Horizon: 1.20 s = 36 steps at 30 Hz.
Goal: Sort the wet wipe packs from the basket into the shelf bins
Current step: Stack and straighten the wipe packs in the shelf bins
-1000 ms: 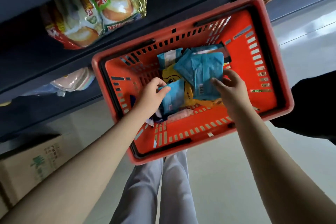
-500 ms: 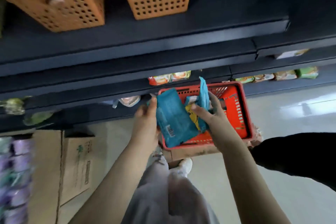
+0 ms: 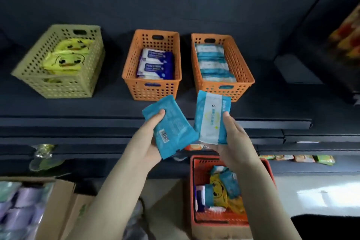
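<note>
Both hands are raised in the middle of the frame, in front of the dark shelf (image 3: 78, 107), each gripping one wet wipe pack. The left hand (image 3: 148, 142) has its thumb across the top of a blue pack (image 3: 175, 122) that is turned barcode side up, so its label is hidden. The right hand (image 3: 235, 140) pinches a blue-and-white pack (image 3: 210, 117) label side up, thumb on its right edge. The two packs nearly touch at their lower corners.

Three perforated bins stand on the shelf above. The right orange bin (image 3: 224, 88), just above the right hand's pack, holds blue-and-white packs (image 3: 212, 62) that look like the same kind, so that is probably where it belongs. The middle orange bin (image 3: 152, 88) holds dark blue packs (image 3: 155, 64), and the yellow-green bin (image 3: 56, 85) in the upper left holds yellow duck packs (image 3: 66, 58).

The red basket (image 3: 214, 219) sits at the lower right, under the right forearm, with more blue and yellow packs (image 3: 224, 187) waiting inside. The left pack likely needs flipping to confirm its bin. A cardboard box (image 3: 58, 200) is at the lower left.
</note>
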Each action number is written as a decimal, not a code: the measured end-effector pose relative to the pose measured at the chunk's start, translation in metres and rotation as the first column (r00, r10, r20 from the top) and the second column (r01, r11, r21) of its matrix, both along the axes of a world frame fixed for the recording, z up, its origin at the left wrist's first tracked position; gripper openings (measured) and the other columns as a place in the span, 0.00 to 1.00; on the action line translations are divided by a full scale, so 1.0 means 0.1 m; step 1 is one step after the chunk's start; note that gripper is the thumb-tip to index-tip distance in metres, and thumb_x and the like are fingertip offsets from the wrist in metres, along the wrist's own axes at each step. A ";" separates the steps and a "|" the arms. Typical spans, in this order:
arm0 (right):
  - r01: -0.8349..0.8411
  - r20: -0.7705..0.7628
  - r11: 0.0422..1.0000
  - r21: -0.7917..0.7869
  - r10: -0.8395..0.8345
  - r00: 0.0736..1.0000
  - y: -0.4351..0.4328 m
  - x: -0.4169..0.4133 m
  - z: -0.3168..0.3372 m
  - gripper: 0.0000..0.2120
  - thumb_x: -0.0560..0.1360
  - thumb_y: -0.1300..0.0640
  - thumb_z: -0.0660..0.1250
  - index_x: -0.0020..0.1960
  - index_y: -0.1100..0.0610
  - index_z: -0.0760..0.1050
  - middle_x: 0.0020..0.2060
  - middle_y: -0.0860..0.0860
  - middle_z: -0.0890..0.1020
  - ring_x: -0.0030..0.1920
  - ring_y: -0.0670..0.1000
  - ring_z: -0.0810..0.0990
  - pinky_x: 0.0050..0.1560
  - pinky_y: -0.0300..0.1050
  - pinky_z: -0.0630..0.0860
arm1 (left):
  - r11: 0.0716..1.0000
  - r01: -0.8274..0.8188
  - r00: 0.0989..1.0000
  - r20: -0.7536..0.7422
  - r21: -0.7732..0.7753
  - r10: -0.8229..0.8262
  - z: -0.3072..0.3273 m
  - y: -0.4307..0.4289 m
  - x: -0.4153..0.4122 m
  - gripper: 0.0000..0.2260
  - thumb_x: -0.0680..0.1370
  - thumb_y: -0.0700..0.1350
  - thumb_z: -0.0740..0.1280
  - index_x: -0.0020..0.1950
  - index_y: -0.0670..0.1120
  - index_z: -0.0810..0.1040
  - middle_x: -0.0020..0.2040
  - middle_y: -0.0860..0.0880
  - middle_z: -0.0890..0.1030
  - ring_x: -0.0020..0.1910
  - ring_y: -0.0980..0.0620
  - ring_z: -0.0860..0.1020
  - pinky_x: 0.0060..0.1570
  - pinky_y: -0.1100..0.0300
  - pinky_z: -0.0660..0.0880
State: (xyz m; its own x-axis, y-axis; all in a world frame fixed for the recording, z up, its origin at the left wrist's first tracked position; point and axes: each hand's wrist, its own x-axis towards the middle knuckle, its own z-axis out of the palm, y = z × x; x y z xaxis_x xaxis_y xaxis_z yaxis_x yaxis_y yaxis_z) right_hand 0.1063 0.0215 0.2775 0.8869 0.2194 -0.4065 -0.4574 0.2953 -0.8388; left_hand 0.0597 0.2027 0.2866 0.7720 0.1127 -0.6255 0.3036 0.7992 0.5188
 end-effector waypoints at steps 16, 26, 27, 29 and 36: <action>0.492 0.371 0.848 -0.197 -0.400 0.838 0.57 1.21 0.30 0.10 0.75 0.53 0.71 0.55 0.56 0.80 0.50 0.55 0.84 0.52 0.54 0.84 0.51 0.52 0.80 | 0.953 0.303 0.939 0.177 -0.013 -0.296 0.51 1.14 1.38 0.34 0.72 0.70 0.62 0.66 0.46 0.75 0.54 0.42 0.83 0.50 0.45 0.82 0.50 0.50 0.78; 0.320 0.348 0.637 -0.701 -0.086 0.933 -0.02 2.78 0.03 0.06 0.77 0.58 0.65 0.52 0.59 0.79 0.39 0.52 0.81 0.41 0.55 0.81 0.43 0.50 0.78 | 0.963 0.268 0.963 0.007 -0.031 -0.268 0.43 0.69 2.59 0.32 0.71 0.74 0.58 0.52 0.44 0.74 0.37 0.45 0.73 0.31 0.49 0.73 0.42 0.47 0.80; 0.231 0.288 0.626 -0.745 -0.011 0.957 -0.01 2.90 0.01 0.06 0.77 0.59 0.65 0.52 0.59 0.79 0.39 0.52 0.81 0.40 0.54 0.81 0.43 0.49 0.78 | 0.961 0.277 0.961 0.006 0.006 -0.277 0.41 0.66 2.67 0.30 0.72 0.72 0.59 0.50 0.45 0.73 0.36 0.46 0.72 0.30 0.50 0.73 0.39 0.50 0.80; 0.092 0.183 0.589 -0.803 0.097 0.978 0.05 3.13 -0.07 0.08 0.76 0.58 0.66 0.53 0.58 0.79 0.41 0.55 0.83 0.42 0.56 0.82 0.46 0.53 0.81 | 0.952 0.289 0.956 0.011 0.095 -0.292 0.39 0.61 2.80 0.24 0.75 0.68 0.60 0.47 0.46 0.73 0.33 0.47 0.75 0.27 0.52 0.75 0.37 0.53 0.79; -0.063 0.032 0.512 -0.857 0.175 0.984 0.24 3.28 -0.24 0.28 0.68 0.49 0.77 0.62 0.53 0.70 0.49 0.50 0.81 0.48 0.53 0.82 0.51 0.54 0.80 | 0.947 0.130 0.991 -0.055 0.294 -0.119 0.21 0.65 3.02 0.10 0.81 0.50 0.64 0.57 0.46 0.78 0.48 0.46 0.84 0.41 0.49 0.83 0.30 0.58 0.78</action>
